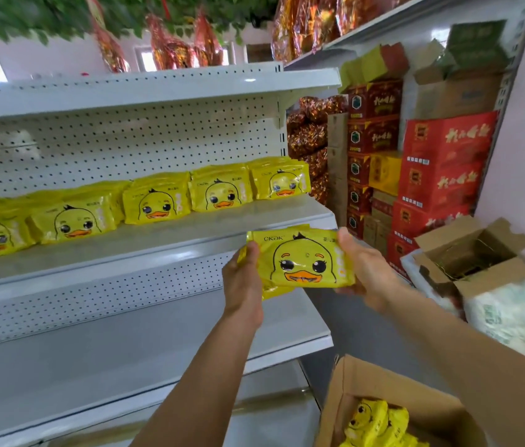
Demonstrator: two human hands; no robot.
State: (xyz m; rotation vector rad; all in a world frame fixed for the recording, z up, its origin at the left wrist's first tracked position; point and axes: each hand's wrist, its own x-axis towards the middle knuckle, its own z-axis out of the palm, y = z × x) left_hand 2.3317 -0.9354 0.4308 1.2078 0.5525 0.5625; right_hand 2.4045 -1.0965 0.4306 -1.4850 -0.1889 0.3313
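Shelved packs: a row of yellow duck-face packs stands along the middle shelf, faces outward, and runs from the left edge of view to the shelf's right end.
Left hand: the left hand grips the left edge of the held pack, fingers curled round it.
Held pack: in the air in front of the middle shelf's front lip, near its right end, face towards the viewer. A second yellow edge shows behind it.
Right hand: the right hand grips the pack's right edge, thumb at the top corner.
Lower box: a cardboard box holds more yellow packs.
Red cartons: red cartons are stacked beside the shelving.
Open carton: a brown carton, flaps up.
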